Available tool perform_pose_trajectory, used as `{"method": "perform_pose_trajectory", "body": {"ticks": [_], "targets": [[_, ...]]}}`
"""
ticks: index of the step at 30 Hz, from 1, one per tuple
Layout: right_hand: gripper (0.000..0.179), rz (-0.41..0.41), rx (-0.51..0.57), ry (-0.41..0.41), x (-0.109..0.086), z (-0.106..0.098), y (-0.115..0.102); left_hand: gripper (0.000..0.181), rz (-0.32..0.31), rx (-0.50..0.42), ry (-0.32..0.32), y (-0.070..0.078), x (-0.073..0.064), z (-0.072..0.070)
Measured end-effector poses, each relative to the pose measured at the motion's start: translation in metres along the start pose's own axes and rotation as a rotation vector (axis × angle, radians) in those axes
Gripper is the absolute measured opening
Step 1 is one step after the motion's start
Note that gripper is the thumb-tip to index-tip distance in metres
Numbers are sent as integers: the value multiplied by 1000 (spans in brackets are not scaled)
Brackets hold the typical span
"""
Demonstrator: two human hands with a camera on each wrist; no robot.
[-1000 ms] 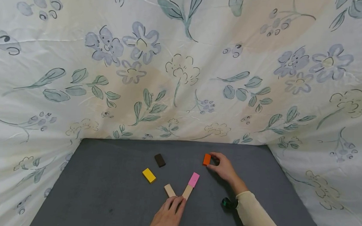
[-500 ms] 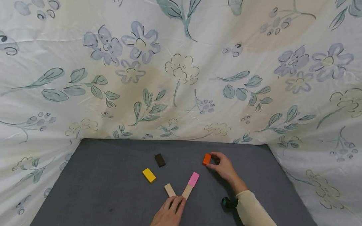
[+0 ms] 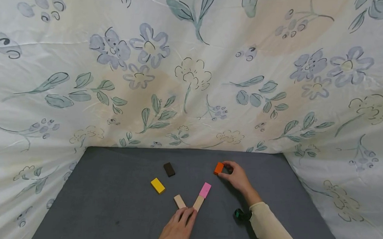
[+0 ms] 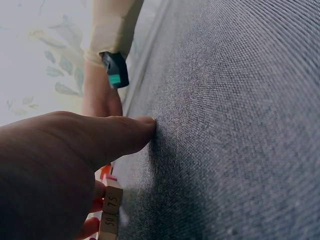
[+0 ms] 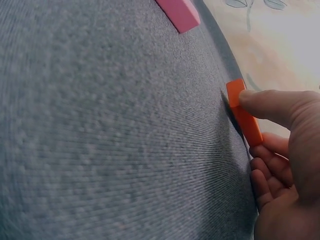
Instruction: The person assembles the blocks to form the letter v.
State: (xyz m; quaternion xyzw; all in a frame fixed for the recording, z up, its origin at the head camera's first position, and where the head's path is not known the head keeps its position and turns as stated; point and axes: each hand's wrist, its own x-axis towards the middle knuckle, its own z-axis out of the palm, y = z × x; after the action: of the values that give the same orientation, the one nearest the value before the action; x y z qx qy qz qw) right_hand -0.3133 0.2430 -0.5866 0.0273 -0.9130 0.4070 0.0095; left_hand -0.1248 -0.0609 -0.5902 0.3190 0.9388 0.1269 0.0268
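My right hand [image 3: 238, 178] pinches an orange block [image 3: 218, 168] between thumb and fingers, close over the grey cloth, at the back right of the surface. In the right wrist view the thumb lies on one end of the orange block [image 5: 245, 112] and a finger touches the other. My left hand [image 3: 176, 227] rests its fingertips at two plain wooden blocks, a left one [image 3: 179, 201] and a right one [image 3: 198, 203], which form a V. A pink block [image 3: 205, 190] continues the right branch. In the left wrist view the thumb is straight, beside wooden blocks [image 4: 112, 200] marked 75 and 50.
A yellow block [image 3: 158, 186] and a dark brown block [image 3: 169, 169] lie left of the V on the grey cloth [image 3: 112, 197]. A floral curtain [image 3: 192, 98] stands behind and along both sides. A black device [image 3: 241, 215] is at my right wrist.
The orange block has turned slightly and shifted a little to the left in my right hand. My left hand and the other blocks have stayed in place.
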Motion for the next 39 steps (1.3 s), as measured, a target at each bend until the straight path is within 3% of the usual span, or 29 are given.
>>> {"method": "perform_pose_trajectory", "body": {"ticks": [13,30,39], "targets": [[58,10,5,13,-5,1,-2,85,40,2,61,-3,-2,4],[56,-12,-15,27,-11,3,-13,85,32,0,60,-1,-2,3],[55,-10,-13,25,-11,4,-15,86,9,-15,31,-1,-1,2]]}}
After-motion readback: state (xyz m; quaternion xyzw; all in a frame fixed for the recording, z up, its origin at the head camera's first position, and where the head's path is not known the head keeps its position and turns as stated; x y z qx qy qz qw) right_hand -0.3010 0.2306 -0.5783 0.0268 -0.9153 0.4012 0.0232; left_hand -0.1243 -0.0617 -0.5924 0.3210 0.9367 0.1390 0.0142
